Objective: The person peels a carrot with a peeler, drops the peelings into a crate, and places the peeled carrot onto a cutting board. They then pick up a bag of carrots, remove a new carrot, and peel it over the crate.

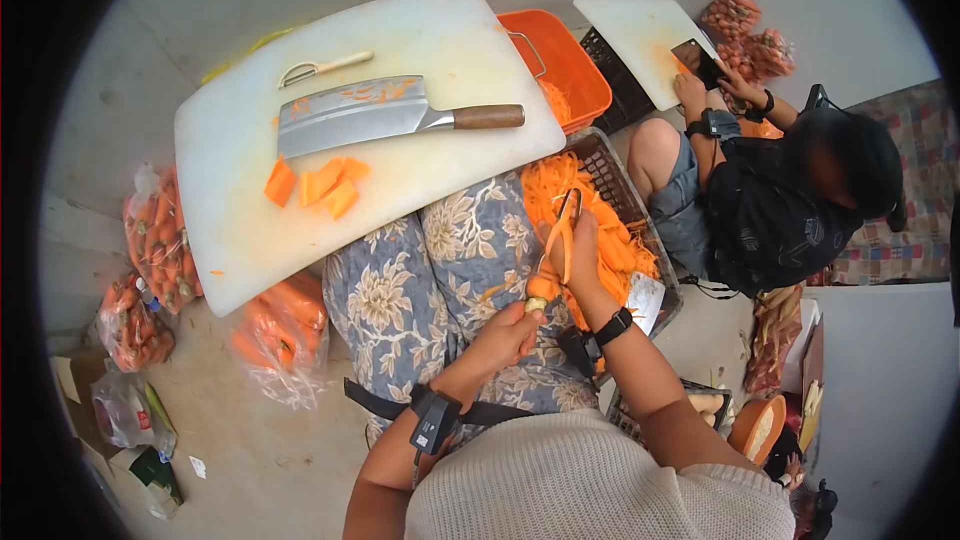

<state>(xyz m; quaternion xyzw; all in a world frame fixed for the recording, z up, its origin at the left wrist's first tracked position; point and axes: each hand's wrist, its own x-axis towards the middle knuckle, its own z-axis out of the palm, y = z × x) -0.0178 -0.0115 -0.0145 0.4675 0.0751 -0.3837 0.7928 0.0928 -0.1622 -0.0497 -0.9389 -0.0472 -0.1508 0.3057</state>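
Observation:
My left hand (508, 336) is closed around the pale end of a carrot (543, 290), held over my lap. Just above it, my right hand (584, 248) grips what looks like a peeler (570, 212), partly hidden by the fingers and orange strips. Beneath and behind my right hand, a heap of carrot peelings (618, 230) fills a dark crate (600, 152). Across my knees lies a white cutting board (430, 50). On it rest a cleaver (355, 115) with a wooden handle, a pale-handled peeler (325, 68) and several carrot chunks (340, 180).
An orange tub (570, 60) with shreds stands beyond the board. To the right, a seated person (790, 200) holds a dark blade over another white board (640, 35). Bags of carrots (160, 240) sit on the floor at left, another bag (285, 335) beside my legs.

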